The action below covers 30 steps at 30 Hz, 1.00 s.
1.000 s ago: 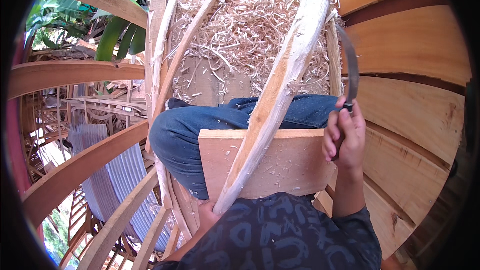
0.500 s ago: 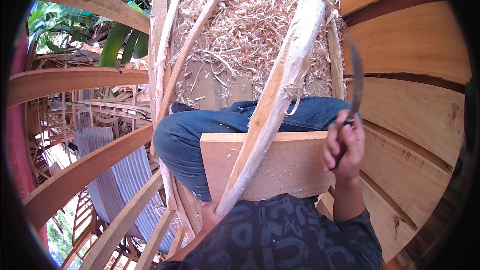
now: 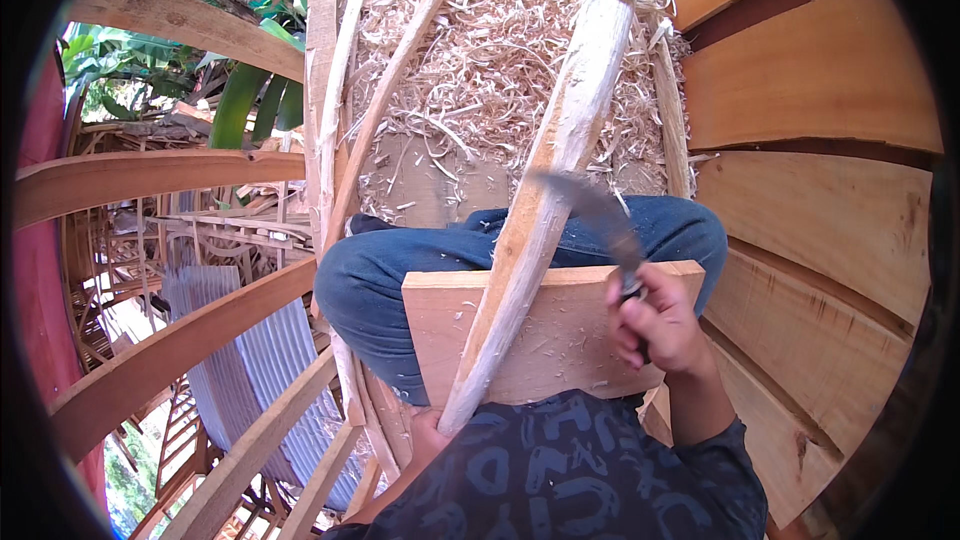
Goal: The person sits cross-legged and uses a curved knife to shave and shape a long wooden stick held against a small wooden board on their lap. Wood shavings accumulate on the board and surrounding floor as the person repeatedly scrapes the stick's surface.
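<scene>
Dark patterned shirt (image 3: pixel 560 460): nearest of all, its wearer sitting with bent knees in blue jeans (image 3: pixel 365 285).
Left hand (image 3: pixel 428 430): closed on the near end of the pole, low beside the shirt; most of its fingers are hidden from me.
Right hand (image 3: pixel 660 320): wrapped round the dark handle of a curved knife (image 3: pixel 605 220).
Blade: blurred, aimed up and leftward, its tip over the pole; whether it touches, I can't tell.
Pale pole (image 3: pixel 515 290): slanting from the left hand up and rightward, across a wooden board (image 3: pixel 570 340) on the lap.
Curly shavings (image 3: pixel 480 60): heaped past the knees on a plank floor (image 3: pixel 425 175).
Right side: broad wall planks (image 3: pixel 820 200).
Left side: wooden rails (image 3: pixel 170 340), with corrugated sheets (image 3: pixel 270 350) and green leaves (image 3: pixel 235 105) beyond.
</scene>
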Each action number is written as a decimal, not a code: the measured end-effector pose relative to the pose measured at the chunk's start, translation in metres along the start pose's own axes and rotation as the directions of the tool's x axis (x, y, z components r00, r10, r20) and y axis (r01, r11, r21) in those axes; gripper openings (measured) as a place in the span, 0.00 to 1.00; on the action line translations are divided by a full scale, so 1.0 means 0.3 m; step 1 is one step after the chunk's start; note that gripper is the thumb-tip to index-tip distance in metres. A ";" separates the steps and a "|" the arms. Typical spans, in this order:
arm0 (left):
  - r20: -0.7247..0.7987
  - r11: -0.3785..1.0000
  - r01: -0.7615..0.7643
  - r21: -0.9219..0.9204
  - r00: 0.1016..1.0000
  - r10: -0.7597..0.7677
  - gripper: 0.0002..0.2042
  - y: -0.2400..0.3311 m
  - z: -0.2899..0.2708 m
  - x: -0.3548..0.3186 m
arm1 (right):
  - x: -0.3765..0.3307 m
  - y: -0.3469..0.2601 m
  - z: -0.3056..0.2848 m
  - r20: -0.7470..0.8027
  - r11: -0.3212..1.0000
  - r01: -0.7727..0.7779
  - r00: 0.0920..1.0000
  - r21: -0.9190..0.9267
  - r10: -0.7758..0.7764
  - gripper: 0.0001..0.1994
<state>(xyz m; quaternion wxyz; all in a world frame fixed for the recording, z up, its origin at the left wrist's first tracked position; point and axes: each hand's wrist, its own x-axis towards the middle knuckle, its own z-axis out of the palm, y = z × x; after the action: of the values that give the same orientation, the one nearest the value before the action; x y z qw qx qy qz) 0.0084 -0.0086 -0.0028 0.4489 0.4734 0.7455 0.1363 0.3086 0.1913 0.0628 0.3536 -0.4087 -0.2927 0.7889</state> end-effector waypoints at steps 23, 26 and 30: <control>0.033 0.997 0.012 -0.080 0.999 -0.009 0.15 -0.038 0.008 0.032 | 0.022 -0.010 0.066 -0.173 0.990 -0.108 0.981 -0.093 0.090 0.10; 0.015 0.998 -0.014 -0.061 1.000 0.015 0.15 -0.011 0.004 0.040 | 0.008 -0.004 0.102 -0.231 0.994 -0.105 0.967 0.004 0.103 0.09; 0.024 0.999 -0.042 0.025 0.999 0.042 0.14 0.015 -0.010 0.043 | 0.009 0.000 0.095 -0.048 0.976 -0.195 0.980 -0.093 0.191 0.09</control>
<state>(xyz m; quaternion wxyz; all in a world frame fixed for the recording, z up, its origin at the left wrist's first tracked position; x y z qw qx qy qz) 0.0067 0.0051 -0.0054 0.4486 0.4963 0.7317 0.1305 0.2831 0.1884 0.0756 0.2606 -0.4671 -0.2826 0.7963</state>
